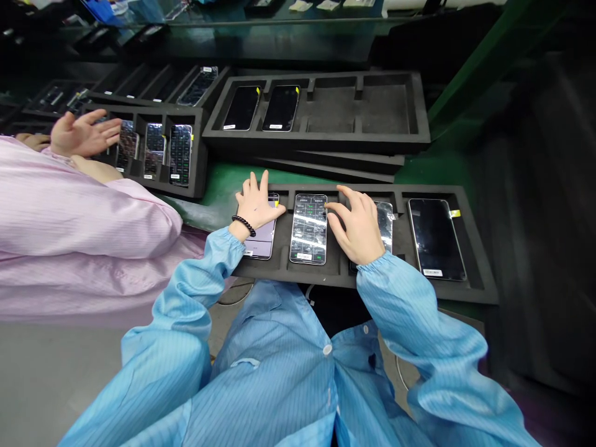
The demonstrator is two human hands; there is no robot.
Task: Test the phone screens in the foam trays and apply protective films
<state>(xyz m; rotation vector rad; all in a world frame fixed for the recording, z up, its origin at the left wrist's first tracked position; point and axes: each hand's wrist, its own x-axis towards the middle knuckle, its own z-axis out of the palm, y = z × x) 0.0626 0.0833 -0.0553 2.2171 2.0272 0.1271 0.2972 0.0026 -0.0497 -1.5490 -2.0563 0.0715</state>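
Before me lies a black foam tray (335, 278) with phones in its slots. My left hand (256, 205), fingers spread, is over the leftmost phone (261, 243), whose lit screen is pale purple and partly covered. Next to it a phone with a lit grid screen (309, 230) lies face up. My right hand (357, 225) has its fingers apart; its index fingertip is at this phone's right edge, and whether it touches cannot be made out. Under that hand a third phone (385, 223) is partly hidden. The rightmost phone (436, 239) has a dark screen and a yellow tab.
Behind, a second foam tray (316, 139) with two dark phones rests on stacked trays. At left, a co-worker's hand (86, 133) and pink sleeve (88, 230) are beside another tray of phones (198, 161). A green post (493, 62) rises at right.
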